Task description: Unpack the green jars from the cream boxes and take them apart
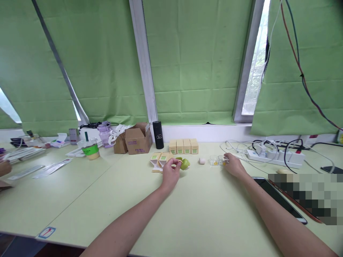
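My left hand (pixel 171 172) is closed in a pinch on a small, rounded green object (pixel 185 164), held just above the table. Just behind and left of that hand, two open cream boxes (pixel 160 157) lie with their flaps toward me. My right hand (pixel 233 165) has its fingers closed at the edge of a small clear plastic container (pixel 222 160) with something yellow in it. Beside it rests another clear container (pixel 213 161). Between my hands sits a small pale pink cylinder (pixel 202 161).
Several closed cream boxes (pixel 183 146) stand in a row behind, near a black bottle (pixel 158 135) and a cardboard carton (pixel 138 139). On the right are a white power strip (pixel 276 159) with cables and a phone (pixel 278 198). A lidded drink cup (pixel 90 149) stands left; another person's hand (pixel 4 167) shows at far left.
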The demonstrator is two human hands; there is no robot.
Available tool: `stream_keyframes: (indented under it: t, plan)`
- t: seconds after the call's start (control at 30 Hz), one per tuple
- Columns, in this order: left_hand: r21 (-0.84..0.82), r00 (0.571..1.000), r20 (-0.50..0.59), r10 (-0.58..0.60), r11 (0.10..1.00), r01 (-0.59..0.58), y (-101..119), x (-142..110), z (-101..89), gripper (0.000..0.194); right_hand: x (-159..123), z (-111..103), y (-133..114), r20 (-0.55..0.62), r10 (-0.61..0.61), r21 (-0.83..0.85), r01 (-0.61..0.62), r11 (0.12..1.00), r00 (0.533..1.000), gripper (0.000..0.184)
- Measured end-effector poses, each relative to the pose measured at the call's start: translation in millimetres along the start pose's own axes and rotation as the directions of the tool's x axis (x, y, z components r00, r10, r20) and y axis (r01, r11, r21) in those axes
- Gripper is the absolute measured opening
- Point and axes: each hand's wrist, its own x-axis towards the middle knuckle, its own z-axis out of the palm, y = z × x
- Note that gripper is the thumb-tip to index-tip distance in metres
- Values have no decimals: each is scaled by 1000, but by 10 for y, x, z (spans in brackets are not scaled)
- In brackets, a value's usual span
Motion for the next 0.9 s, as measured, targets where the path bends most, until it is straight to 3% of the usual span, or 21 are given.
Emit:
stream_keyframes:
  t: [0.23,0.53,0.73,0.83,0.9]
  plan:
    - [-3,1000,2,-22,1000,22,-14,5,9,19,-53,-34,-63,27,18,-25,-17,1000,999,68]
    - [-24,999,-1,-32,999,32,-4,-1,6,17,-98,-70,-158,45,25,-60,-22,998,999,60]
    - [-213,992,9,-129,969,128,10,14,2,22,-159,-141,-257,20,29,-102,-26,994,999,66]
    - [-293,981,48,-187,936,193,-1,26,19,30,-190,-189,-372,-95,-72,-160,56,986,993,62]
    - [-350,968,90,-232,903,249,-7,28,30,33,-227,-213,-489,-219,-231,-200,188,961,948,54]
